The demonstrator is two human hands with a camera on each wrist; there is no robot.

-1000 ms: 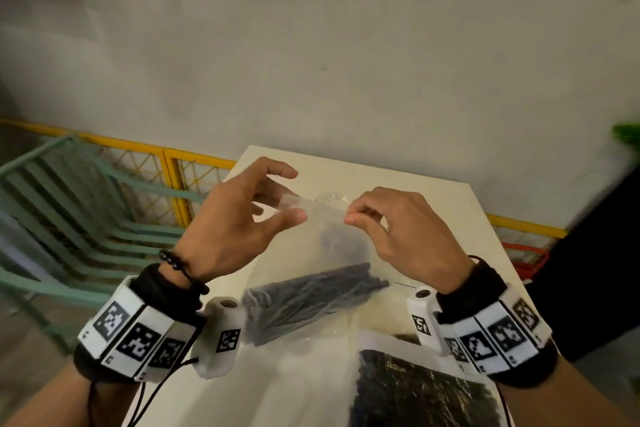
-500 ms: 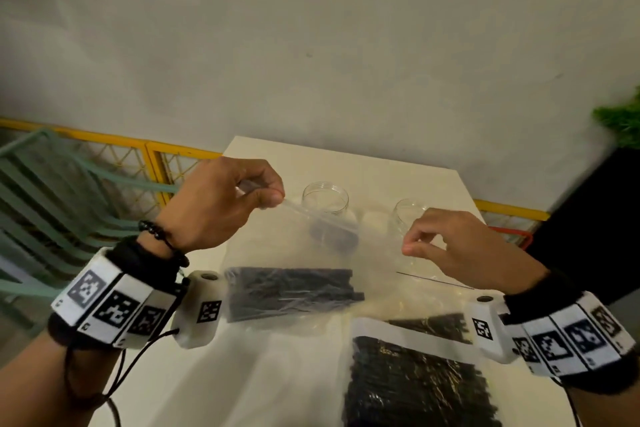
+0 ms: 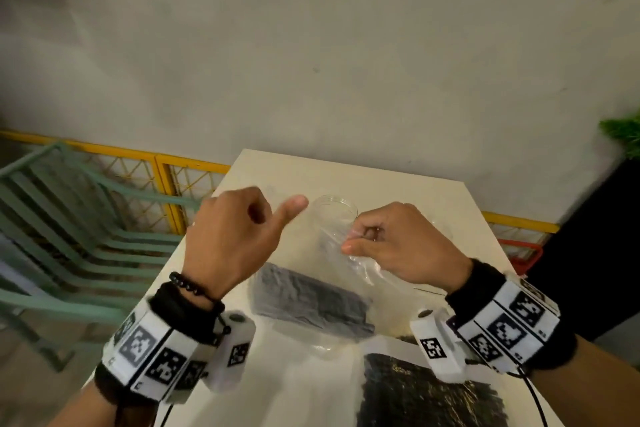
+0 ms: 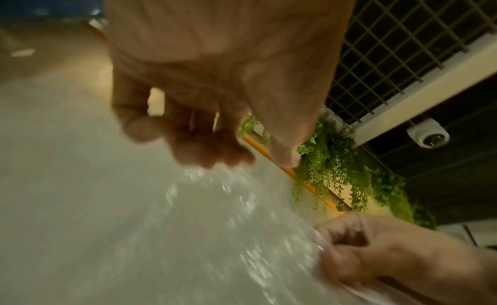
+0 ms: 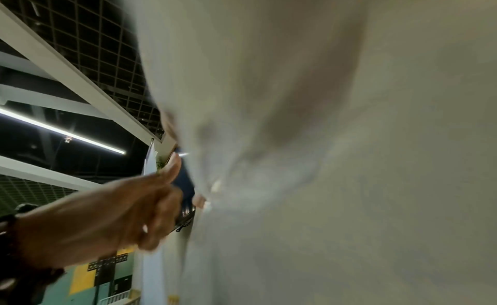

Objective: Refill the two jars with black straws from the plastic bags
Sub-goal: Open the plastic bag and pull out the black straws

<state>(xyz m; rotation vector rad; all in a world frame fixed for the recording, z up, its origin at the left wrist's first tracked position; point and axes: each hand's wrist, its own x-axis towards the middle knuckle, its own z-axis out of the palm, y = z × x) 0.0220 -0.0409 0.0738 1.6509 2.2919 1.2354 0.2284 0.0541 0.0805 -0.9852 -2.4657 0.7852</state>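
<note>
I hold a clear plastic bag (image 3: 332,267) above the white table (image 3: 381,180); a bundle of black straws (image 3: 311,302) lies tilted in its bottom. My right hand (image 3: 356,239) pinches the gathered top of the bag between thumb and fingers. My left hand (image 3: 263,218) has its fingers curled at the bag's other top edge, with the thumb sticking out free. In the left wrist view the plastic (image 4: 188,224) spreads from those curled fingertips (image 4: 215,156). One empty clear jar (image 3: 337,215) stands behind the bag. A second bag of straws (image 3: 429,392) lies at the near right.
A loose black straw (image 3: 429,291) lies on the table under my right wrist. Green slatted seating (image 3: 69,236) and a yellow railing (image 3: 190,163) stand left of the table. A red object (image 3: 523,253) and a green plant (image 3: 623,132) are at the right.
My hands have come closer together. The right hand has moved left and bunched up the bag's top. The left thumb has come off the bag, and the straws now lie tilted.
</note>
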